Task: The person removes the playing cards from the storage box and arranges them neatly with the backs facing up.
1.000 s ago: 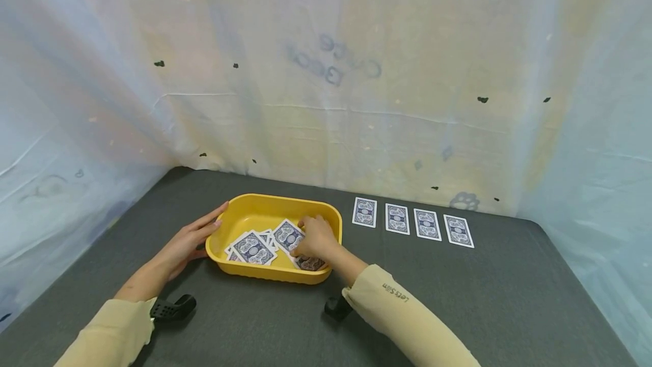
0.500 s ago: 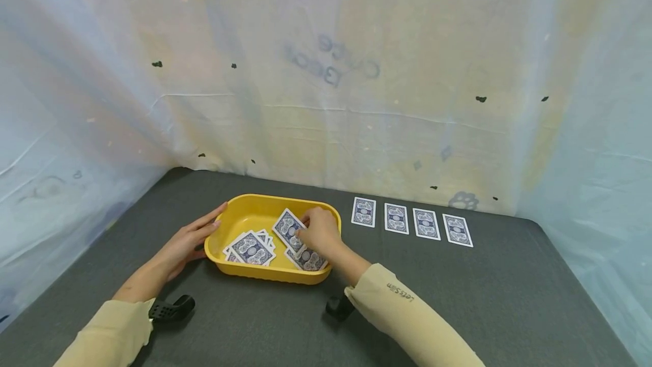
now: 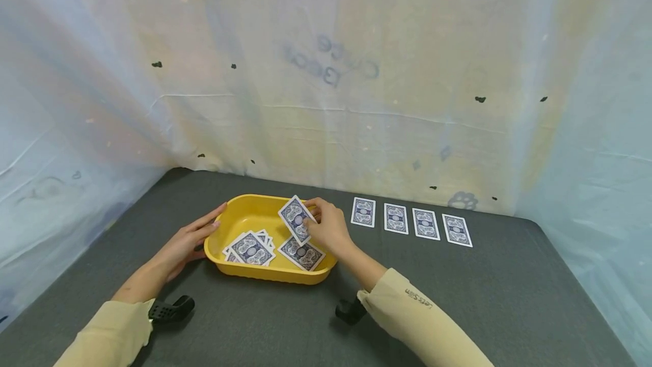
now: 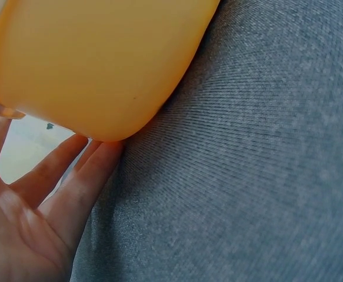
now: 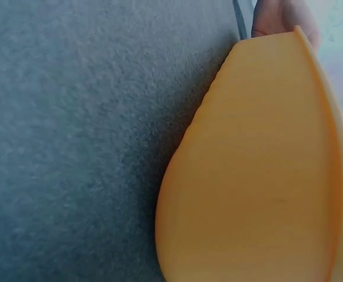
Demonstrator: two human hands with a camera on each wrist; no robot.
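Observation:
My right hand (image 3: 327,226) pinches a blue-patterned playing card (image 3: 296,218) between thumb and fingers, tilted above the right end of a yellow plastic tub (image 3: 265,275). Beneath it, another face-down playing card (image 3: 303,255) lies in the tub. A loose pile of playing cards (image 3: 252,248), backs up, is in the tub's left part. My left hand (image 3: 184,244) holds the tub's left end by the rim; in the left wrist view its extended fingers (image 4: 83,182) touch the outer wall. The right wrist view is mostly filled by the tub's outside wall (image 5: 253,164).
Face-down playing cards form a row on the dark grey cloth-covered table (image 3: 458,299), right of the tub: one (image 3: 363,212) nearest it, then several more out to the last card (image 3: 457,230). A pale patterned curtain (image 3: 326,129) stands behind the table.
The right hand has lifted a card from the tub's right side, up and slightly rightward, uncovering the card beneath. The left hand and the row of cards have stayed put.

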